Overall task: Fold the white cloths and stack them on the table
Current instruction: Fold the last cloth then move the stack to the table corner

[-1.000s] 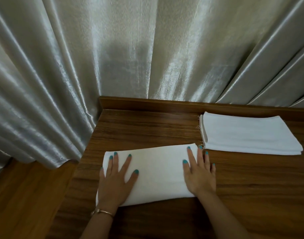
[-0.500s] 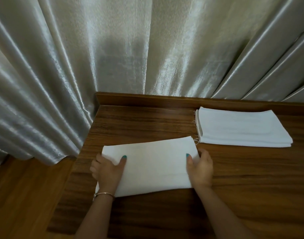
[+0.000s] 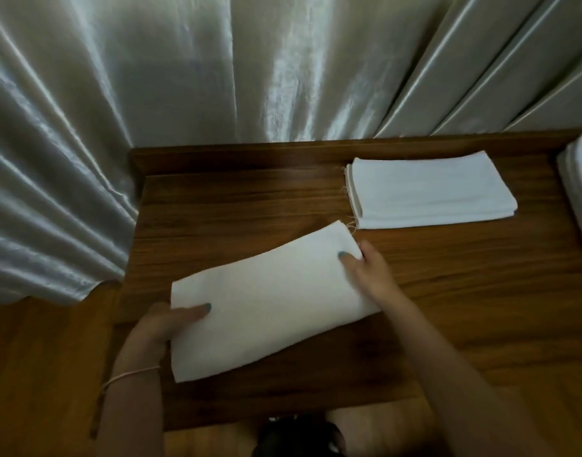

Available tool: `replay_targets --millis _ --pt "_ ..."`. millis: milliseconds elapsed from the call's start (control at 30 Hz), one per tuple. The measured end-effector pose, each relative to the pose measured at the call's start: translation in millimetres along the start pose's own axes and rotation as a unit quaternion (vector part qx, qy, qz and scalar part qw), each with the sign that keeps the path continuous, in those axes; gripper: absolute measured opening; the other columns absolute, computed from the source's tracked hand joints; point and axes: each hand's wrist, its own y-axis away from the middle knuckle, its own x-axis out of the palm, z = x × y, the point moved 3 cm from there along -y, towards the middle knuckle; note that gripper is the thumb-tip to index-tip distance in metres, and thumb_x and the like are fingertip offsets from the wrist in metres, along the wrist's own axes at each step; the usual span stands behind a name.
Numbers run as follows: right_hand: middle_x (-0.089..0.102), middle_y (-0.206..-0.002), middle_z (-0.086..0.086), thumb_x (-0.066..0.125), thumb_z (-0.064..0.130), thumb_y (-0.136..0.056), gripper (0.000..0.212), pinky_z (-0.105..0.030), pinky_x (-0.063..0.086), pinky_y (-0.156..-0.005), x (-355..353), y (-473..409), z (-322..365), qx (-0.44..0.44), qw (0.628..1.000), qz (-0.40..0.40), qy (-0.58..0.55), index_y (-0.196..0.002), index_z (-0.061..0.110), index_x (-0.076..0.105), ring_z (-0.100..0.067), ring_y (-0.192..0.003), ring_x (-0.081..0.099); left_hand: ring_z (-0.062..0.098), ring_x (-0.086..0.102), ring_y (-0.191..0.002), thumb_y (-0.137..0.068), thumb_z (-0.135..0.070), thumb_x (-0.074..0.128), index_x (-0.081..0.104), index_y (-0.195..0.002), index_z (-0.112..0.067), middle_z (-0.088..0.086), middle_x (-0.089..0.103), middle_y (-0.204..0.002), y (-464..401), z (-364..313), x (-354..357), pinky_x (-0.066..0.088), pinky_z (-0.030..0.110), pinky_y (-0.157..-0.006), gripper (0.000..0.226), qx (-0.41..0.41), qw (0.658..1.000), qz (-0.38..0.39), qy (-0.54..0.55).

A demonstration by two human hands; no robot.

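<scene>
A folded white cloth [image 3: 266,295] lies slantwise over the near left part of the wooden tabletop [image 3: 448,291], its right end farther from the person than its left. The left hand [image 3: 164,328] grips the cloth's left end, thumb on top and the other fingers hidden beneath. The right hand [image 3: 365,268] pinches the right end in the same way, thumb pressed onto the upper face near the far corner. Whether the cloth is resting on the wood or lifted just clear of it cannot be told. Near the far right edge of the tabletop sits a stack of folded white cloths [image 3: 428,192], just beyond the held cloth's far corner. Another white pile [image 3: 579,192] shows at the right border. A thin bracelet [image 3: 131,374] circles the left wrist. Shiny silver curtains [image 3: 217,67] hang behind.
</scene>
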Motion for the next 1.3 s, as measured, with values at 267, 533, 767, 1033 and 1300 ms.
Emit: replay_targets --millis 267,533,767,1033,1300 --pt "0.061 -0.075 0.0 0.043 0.046 -0.097 0.012 -0.036 0.05 -0.05 -87.7 -0.4 27.1 -0.153 0.983 -0.086 0.056 -0.103 0.036 0.04 -0.016 -0.063 0.061 0.038 0.06 -0.105 -0.077 -0.029 0.075 0.059 -0.116 -0.001 0.02 0.064 -0.117 42.7 -85.8 41.1 0.048 0.054 -0.093 0.051 0.061 0.987 0.071 0.128" --pt "0.057 -0.077 0.007 0.035 0.055 -0.097 0.02 -0.032 0.046 -0.054 -256.9 -79.0 5.8 -0.164 0.958 -0.229 0.047 -0.1 0.036 0.038 -0.016 -0.066 0.059 0.019 0.051 -0.096 -0.097 -0.036 0.045 0.039 -0.122 -0.008 0.001 0.05 -0.109 64.5 -246.3 193.6 0.039 0.033 -0.078 0.038 0.359 0.933 -0.02 0.001" --pt "0.058 -0.089 0.003 0.037 0.05 -0.098 0.024 -0.044 0.048 -0.075 -333.4 -170.2 -35.0 -0.138 0.969 -0.18 0.098 -0.101 0.026 0.04 -0.028 -0.087 0.059 0.01 0.053 -0.07 -0.096 -0.032 0.049 0.044 -0.11 -0.009 -0.003 0.055 -0.089 49.5 -276.3 301.1 0.041 0.026 -0.058 0.027 0.419 0.901 -0.113 -0.003" --pt "0.058 -0.085 -0.002 0.036 0.048 -0.097 0.025 -0.042 0.051 -0.066 -330.0 -227.9 -57.9 -0.082 0.982 -0.123 0.121 -0.104 0.025 0.041 -0.025 -0.077 0.06 0.029 0.058 -0.075 -0.097 -0.034 0.047 0.042 -0.106 -0.003 0.011 0.06 -0.084 27.6 -274.8 333.4 0.043 0.033 -0.058 0.033 0.344 0.919 -0.156 -0.116" --pt "0.046 -0.069 0.003 0.035 0.05 -0.098 0.033 -0.028 0.033 -0.051 -319.8 -233.5 -68.5 -0.066 0.967 -0.16 0.188 -0.11 0.019 0.038 -0.023 -0.063 0.049 0.049 0.061 -0.084 -0.098 -0.037 0.039 0.038 -0.108 -0.009 0.03 0.063 -0.094 28.9 -270.9 339.7 0.04 0.041 -0.062 0.03 0.329 0.866 -0.271 -0.261"
